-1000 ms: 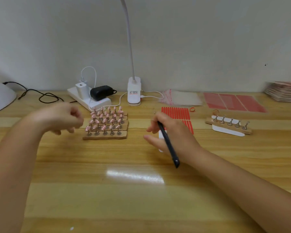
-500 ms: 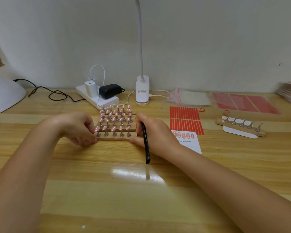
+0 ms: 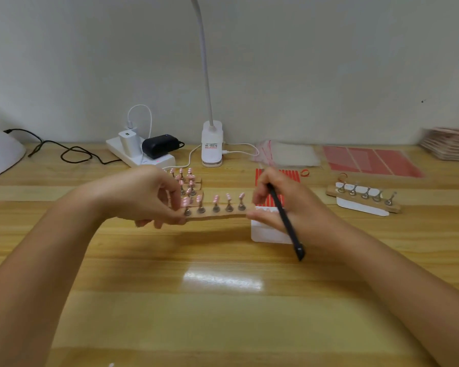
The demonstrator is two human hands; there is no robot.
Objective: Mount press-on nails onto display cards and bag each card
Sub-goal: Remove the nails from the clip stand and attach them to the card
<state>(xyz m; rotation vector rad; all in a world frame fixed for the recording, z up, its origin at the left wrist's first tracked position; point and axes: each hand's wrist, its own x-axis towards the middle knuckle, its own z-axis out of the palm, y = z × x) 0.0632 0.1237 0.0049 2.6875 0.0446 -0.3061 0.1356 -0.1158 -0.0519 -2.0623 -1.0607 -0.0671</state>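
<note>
nails (image 3: 216,199) in pink sit on five little metal stands along a wooden strip (image 3: 217,214), held level just above the table (image 3: 223,308) between both hands. left hand (image 3: 146,197) pinches the strip's left end, thumb and fingers curled round it. right hand (image 3: 289,205) steadies the right end with its fingertips while gripping a black pen (image 3: 285,218) slanting down toward the camera; how firmly those fingers grip the strip is hard to tell. behind the left hand stand more strips (image 3: 188,181) of pink nails. a white card (image 3: 268,233) lies under the right hand, red sticker strips (image 3: 289,174) just behind it. further right, another wooden strip (image 3: 363,198) with stands lies on a white card.
</note>
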